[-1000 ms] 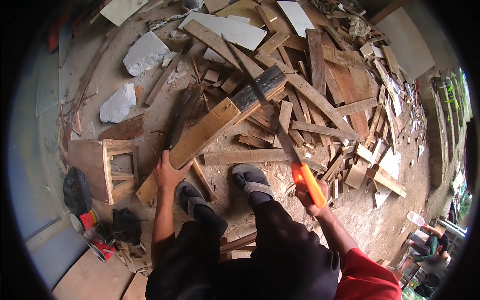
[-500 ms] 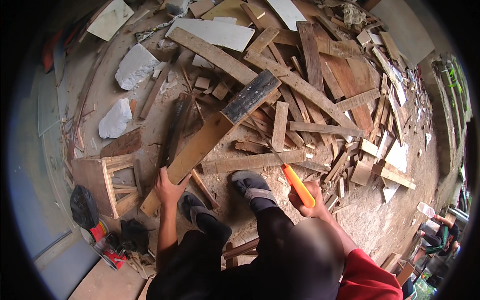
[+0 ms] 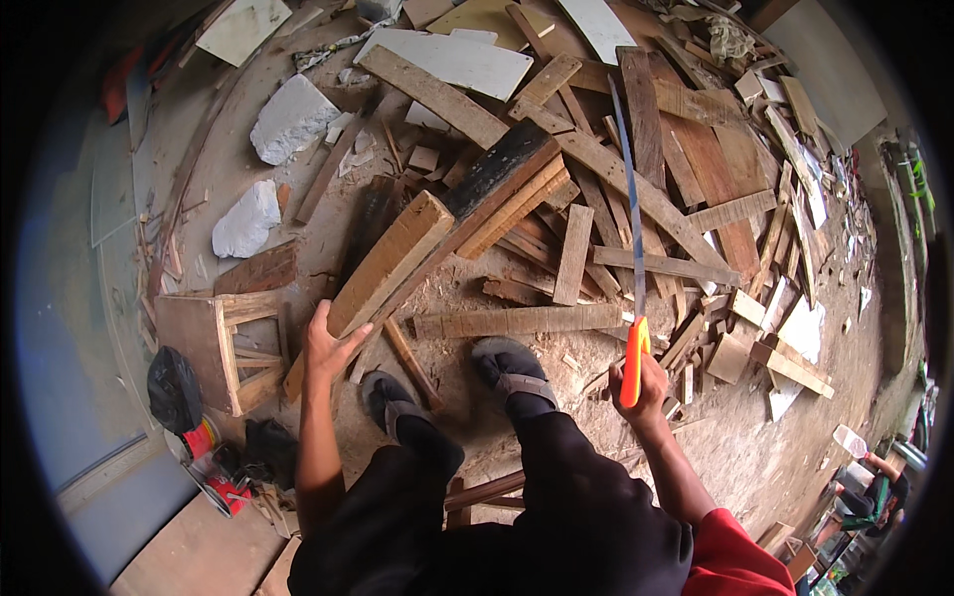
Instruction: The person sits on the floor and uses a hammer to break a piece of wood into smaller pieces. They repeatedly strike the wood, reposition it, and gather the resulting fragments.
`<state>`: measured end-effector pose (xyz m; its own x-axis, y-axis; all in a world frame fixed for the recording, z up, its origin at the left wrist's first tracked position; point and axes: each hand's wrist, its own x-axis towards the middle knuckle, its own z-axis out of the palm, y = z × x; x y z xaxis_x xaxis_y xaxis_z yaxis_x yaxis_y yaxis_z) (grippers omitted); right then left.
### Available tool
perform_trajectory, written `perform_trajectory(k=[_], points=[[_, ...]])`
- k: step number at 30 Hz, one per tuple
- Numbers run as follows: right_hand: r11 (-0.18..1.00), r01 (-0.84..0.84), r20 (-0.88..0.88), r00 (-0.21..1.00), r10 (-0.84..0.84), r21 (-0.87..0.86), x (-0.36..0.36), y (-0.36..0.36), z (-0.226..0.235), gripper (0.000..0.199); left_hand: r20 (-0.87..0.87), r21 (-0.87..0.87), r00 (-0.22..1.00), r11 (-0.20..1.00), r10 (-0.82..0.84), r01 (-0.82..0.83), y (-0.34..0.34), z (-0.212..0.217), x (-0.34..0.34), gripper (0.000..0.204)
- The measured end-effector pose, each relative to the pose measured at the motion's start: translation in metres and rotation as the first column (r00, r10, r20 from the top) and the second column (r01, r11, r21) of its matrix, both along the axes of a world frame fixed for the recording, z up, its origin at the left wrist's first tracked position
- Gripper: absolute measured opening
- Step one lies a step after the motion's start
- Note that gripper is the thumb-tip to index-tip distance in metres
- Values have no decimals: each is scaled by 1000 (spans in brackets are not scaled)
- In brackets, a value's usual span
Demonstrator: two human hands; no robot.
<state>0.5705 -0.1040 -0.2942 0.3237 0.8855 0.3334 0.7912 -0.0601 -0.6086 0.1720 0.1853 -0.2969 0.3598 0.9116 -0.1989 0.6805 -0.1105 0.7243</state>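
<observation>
My left hand (image 3: 328,345) grips the near end of a tan wooden board (image 3: 390,260), thumb across its side. The board rests at a slant on a longer beam (image 3: 502,179) whose far part has a black top face. Closed around the orange handle of a handsaw (image 3: 633,214), my right hand (image 3: 644,385) is off to the right. The saw's long blade points away from me and stands apart from the board. My sandalled feet (image 3: 512,372) are just behind the beam, to the right of my left hand.
Loose planks and offcuts (image 3: 696,159) are heaped ahead and to the right. White chunks (image 3: 246,221) and a wooden frame box (image 3: 199,338) are on the left, near a black bag (image 3: 174,387) and tins. Another person (image 3: 879,492) sits at the far right.
The handsaw has swung up and right, away from the beam, its blade now pointing ahead. The board under my left hand has turned slightly, with its far end showing separately above the beam.
</observation>
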Motion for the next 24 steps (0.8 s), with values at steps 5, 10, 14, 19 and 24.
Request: perform_trajectory(k=[5, 10, 14, 19, 24], points=[[993, 46, 88, 995, -37, -109, 10, -5, -48, 32, -27, 9, 999, 1000, 17, -17, -8, 0, 3, 55], [866, 30, 27, 999, -19, -500, -14, 7, -51, 56, -73, 66, 997, 998, 20, -15, -12, 1, 6, 59], [900, 51, -11, 998, -62, -432, -33, 56, 12, 54, -100, 141, 994, 990, 42, -28, -22, -17, -5, 66], [986, -135, -31, 991, 133, -101, -34, 151, 45, 62, -158, 274, 985, 961, 74, -28, -41, -20, 0, 72], [929, -241, 428, 835, 346, -281, -15, 236, 34, 77, -183, 283, 983, 959, 27, 26, -44, 0, 3, 73]])
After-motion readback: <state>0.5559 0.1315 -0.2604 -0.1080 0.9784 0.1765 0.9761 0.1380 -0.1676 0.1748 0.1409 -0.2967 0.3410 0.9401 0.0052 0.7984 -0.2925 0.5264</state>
